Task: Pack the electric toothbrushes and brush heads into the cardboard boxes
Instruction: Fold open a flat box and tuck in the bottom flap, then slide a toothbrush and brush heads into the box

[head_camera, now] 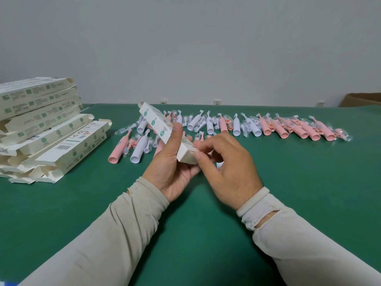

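Note:
A long white cardboard box [156, 122] with green round marks is held slanted above the green table, its far end pointing up and away. My left hand [173, 162] grips its near part from below, thumb on top. My right hand [224, 166] pinches the near end of that box, thumb on the end flap. Behind the hands lie several pink and white electric toothbrushes [237, 125] and small wrapped brush heads [123, 130] in a row across the table.
A stack of flat and open white boxes [45, 129] stands at the left of the green table [206, 223]. A brown carton [360, 100] shows at the far right edge. A pale wall with sockets runs behind the table.

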A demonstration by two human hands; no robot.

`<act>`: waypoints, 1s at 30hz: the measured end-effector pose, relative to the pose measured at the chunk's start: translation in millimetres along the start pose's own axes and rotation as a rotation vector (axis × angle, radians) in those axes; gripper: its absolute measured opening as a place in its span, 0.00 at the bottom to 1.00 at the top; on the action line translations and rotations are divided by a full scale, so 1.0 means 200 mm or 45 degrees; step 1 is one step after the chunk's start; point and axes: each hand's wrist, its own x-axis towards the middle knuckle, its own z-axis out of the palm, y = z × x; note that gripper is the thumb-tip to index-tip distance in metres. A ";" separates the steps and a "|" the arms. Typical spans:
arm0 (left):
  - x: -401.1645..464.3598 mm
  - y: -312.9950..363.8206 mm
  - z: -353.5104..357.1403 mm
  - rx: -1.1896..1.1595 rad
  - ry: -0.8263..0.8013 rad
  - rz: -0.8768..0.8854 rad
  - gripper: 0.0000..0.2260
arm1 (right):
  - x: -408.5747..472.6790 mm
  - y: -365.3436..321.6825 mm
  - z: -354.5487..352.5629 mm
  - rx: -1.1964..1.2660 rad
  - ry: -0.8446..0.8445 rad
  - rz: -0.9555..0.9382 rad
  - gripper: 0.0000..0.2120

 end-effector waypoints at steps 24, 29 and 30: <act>-0.03 0.14 -0.14 2.594 0.352 0.344 0.39 | 0.11 0.14 -0.17 1.041 0.249 0.945 0.07; 0.06 0.22 -0.10 2.744 0.219 0.508 0.41 | 0.09 0.18 -0.14 0.708 0.153 0.873 0.06; 0.08 0.24 -0.10 2.753 0.182 0.563 0.40 | 0.09 0.19 -0.14 0.699 0.128 0.902 0.09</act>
